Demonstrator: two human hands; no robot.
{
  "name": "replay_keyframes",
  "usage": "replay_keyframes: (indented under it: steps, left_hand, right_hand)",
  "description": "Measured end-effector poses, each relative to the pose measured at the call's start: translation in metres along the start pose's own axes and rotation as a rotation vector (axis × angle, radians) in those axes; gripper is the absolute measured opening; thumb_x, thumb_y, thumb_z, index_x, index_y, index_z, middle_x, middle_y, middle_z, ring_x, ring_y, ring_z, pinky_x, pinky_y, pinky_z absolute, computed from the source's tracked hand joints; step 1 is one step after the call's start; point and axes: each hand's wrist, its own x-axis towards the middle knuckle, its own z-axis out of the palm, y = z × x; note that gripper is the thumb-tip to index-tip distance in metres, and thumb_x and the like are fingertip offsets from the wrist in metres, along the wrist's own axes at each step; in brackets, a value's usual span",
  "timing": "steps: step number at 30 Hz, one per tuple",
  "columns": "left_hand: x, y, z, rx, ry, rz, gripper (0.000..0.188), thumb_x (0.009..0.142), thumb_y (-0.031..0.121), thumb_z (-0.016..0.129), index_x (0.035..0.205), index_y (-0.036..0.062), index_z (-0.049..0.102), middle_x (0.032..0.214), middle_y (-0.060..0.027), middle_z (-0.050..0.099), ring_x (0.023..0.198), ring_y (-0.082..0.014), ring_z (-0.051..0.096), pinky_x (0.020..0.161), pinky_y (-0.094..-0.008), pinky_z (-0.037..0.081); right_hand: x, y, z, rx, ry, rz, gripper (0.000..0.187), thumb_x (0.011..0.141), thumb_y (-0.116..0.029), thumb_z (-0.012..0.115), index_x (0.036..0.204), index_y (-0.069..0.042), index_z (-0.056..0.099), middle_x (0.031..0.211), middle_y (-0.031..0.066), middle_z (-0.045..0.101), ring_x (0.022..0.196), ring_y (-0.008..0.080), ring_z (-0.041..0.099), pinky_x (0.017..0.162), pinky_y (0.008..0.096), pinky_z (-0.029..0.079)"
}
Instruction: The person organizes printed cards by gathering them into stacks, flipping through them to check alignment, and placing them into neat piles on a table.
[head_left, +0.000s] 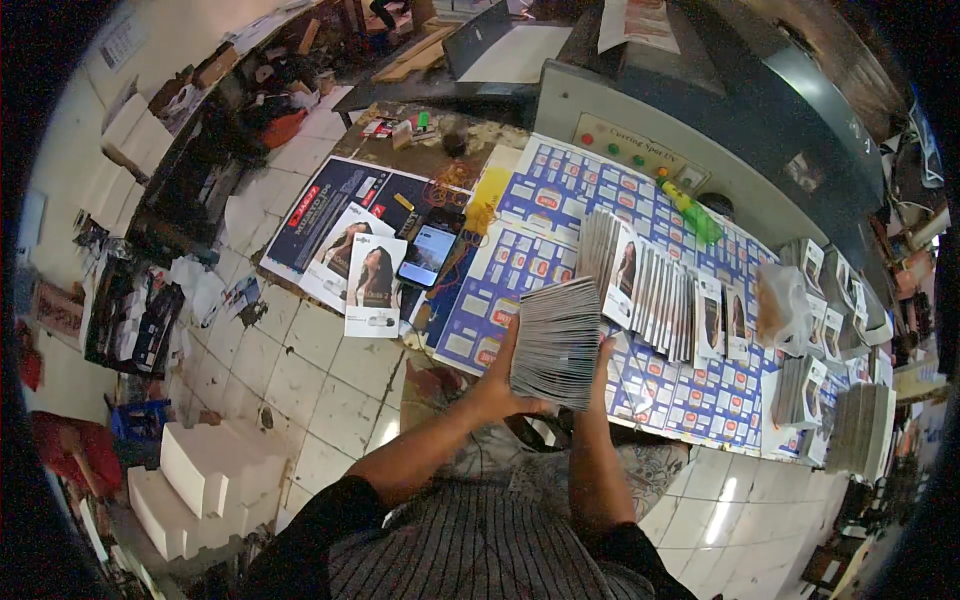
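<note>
A thick stack of flat printed cards (556, 340) is held upright in front of me over the table's near edge. My left hand (497, 385) grips the stack from its left side and bottom. At the stack's right edge is my right hand (604, 352), fingers on the cards. Just beyond, a row of similar cards with a portrait on the front (650, 285) stands fanned on the table. The table top is covered with blue printed sheets (500, 285).
A phone with a lit screen (427, 255) lies left of the stack, next to portrait cards (372, 285) and a dark poster (325, 205). More card stacks (800, 390) sit at the right. A machine panel with coloured buttons (640, 150) rises behind. White foam blocks (205, 480) lie on the tiled floor.
</note>
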Motion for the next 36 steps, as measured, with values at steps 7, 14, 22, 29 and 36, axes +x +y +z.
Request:
replay_keyframes:
  steps: [7, 14, 22, 29, 36]
  left_hand:
    - [0.000, -0.012, -0.028, -0.152, 0.024, -0.158, 0.123, 0.076, 0.016, 0.079, 0.149, 0.0018, -0.018, 0.160, -0.0217, 0.000, 0.147, -0.0275, 0.011, 0.116, -0.0380, 0.018]
    - [-0.010, -0.013, -0.017, 0.122, -0.017, -0.117, 0.121, 0.080, 0.020, 0.077, 0.149, 0.0015, -0.020, 0.159, -0.0233, -0.006, 0.148, -0.0278, 0.007, 0.116, -0.0379, 0.015]
    - [-0.004, -0.028, -0.007, 0.137, 0.080, -0.069, 0.128, 0.074, 0.030, 0.082, 0.149, -0.0006, -0.018, 0.157, -0.0248, 0.005, 0.146, -0.0346, 0.014, 0.116, -0.0434, 0.020]
    - [0.012, -0.010, -0.022, 0.243, 0.128, 0.014, 0.135, 0.056, 0.034, 0.092, 0.150, -0.0001, 0.001, 0.147, -0.0236, 0.022, 0.139, -0.0382, 0.024, 0.114, -0.0476, 0.024]
    - [0.021, -0.009, -0.016, -0.075, 0.052, -0.015, 0.129, 0.060, 0.033, 0.092, 0.149, 0.0000, 0.004, 0.149, -0.0229, 0.025, 0.140, -0.0338, 0.027, 0.113, -0.0466, 0.027]
  right_hand:
    - [0.016, 0.008, -0.010, -0.165, -0.140, 0.116, 0.080, 0.096, -0.067, 0.025, 0.149, -0.007, 0.030, 0.148, 0.0132, 0.039, 0.131, 0.0284, 0.044, 0.110, 0.0409, 0.034]
    - [0.023, 0.025, -0.015, -0.048, 0.030, 0.192, 0.079, 0.097, -0.065, 0.028, 0.149, -0.005, 0.031, 0.147, 0.0158, 0.039, 0.131, 0.0289, 0.043, 0.108, 0.0385, 0.036]
    - [0.033, 0.008, -0.007, 0.022, -0.006, 0.202, 0.073, 0.100, -0.059, 0.029, 0.142, -0.001, 0.040, 0.135, 0.0143, 0.052, 0.118, 0.0235, 0.054, 0.100, 0.0364, 0.044]
    - [-0.026, -0.094, 0.036, -1.194, -0.230, -0.427, 0.081, 0.094, -0.062, 0.040, 0.147, -0.001, 0.033, 0.152, 0.0178, 0.032, 0.141, 0.0306, 0.029, 0.114, 0.0484, 0.019]
    - [-0.054, -0.106, 0.086, -2.021, -0.396, -0.519, 0.098, 0.079, -0.074, 0.051, 0.141, 0.001, 0.042, 0.153, 0.0171, 0.033, 0.145, 0.0312, 0.024, 0.113, 0.0632, 0.010]
